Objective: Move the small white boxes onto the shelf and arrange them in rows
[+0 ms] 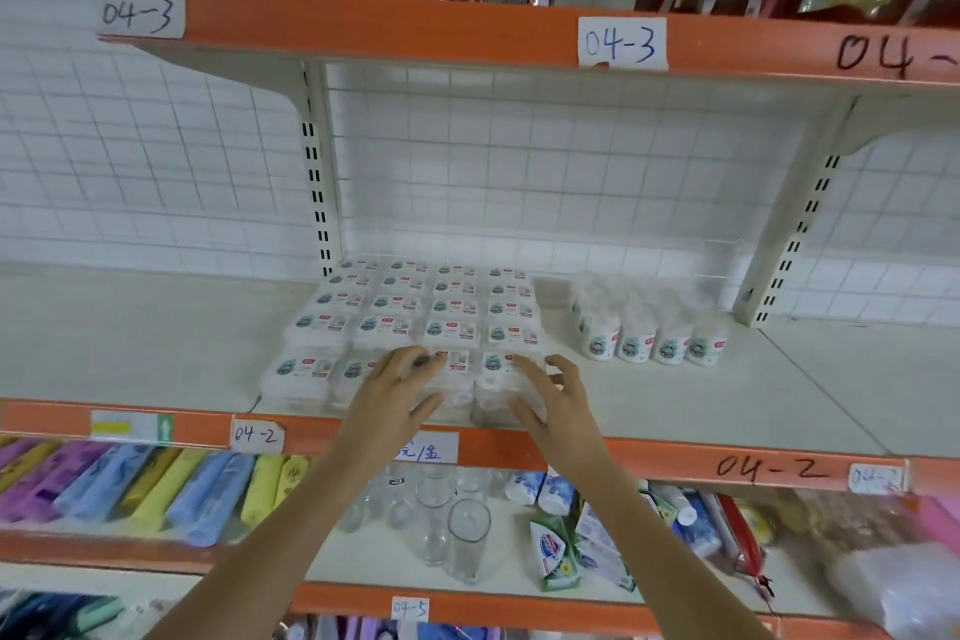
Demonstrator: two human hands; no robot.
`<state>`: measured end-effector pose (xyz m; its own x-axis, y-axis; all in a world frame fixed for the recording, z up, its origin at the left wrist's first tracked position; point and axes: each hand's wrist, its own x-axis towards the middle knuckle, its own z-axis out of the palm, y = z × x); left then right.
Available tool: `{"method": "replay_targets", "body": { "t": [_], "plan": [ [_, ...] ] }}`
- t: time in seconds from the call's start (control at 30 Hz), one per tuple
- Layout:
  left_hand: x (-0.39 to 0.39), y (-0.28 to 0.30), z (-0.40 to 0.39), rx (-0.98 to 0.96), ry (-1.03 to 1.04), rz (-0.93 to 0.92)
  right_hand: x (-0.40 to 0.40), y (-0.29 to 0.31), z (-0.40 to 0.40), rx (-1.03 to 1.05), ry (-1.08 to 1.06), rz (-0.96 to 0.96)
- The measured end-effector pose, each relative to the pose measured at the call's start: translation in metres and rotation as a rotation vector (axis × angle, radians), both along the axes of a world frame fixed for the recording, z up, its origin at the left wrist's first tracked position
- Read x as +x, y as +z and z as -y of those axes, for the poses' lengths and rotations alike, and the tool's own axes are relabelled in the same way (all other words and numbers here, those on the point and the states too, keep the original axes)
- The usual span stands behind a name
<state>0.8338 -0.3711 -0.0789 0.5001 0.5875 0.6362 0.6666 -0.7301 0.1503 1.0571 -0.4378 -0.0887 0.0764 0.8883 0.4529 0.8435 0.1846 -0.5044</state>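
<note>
Your two forearms come up from the bottom of the view and reach over the orange front edge of the shelf (675,457) marked 04-2. Your left hand (395,392) lies with its fingers spread on top of the front row of small white boxes (415,322), thumb down the near face, clamped on nothing. Your right hand (550,398) sits at the front right corner of the block, fingers apart and slightly bent over the corner box; whether it grips that box you cannot tell.

The boxes stand in four columns, running from the back wall grid to the front lip, the nearest row just at the edge. Left of the block the shelf board lies bare up to the slotted upright (317,182). To the right, a cluster of small white tubs (649,333) stands near the block, with a strip of bare board between them. Beyond the tubs the board is open to the right bracket (789,234).
</note>
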Motion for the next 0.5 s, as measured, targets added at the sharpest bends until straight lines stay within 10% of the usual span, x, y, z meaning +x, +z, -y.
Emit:
{"method": "replay_targets", "body": {
  "t": [0.27, 0.5],
  "plan": [
    [0.000, 0.002, -0.001, -0.010, 0.013, 0.007, -0.002, 0.003, 0.000, -0.021, -0.006, 0.022],
    [0.000, 0.019, -0.003, -0.346, 0.054, -0.073, -0.006, 0.041, -0.018, -0.320, 0.010, -0.748]
  ]
}}
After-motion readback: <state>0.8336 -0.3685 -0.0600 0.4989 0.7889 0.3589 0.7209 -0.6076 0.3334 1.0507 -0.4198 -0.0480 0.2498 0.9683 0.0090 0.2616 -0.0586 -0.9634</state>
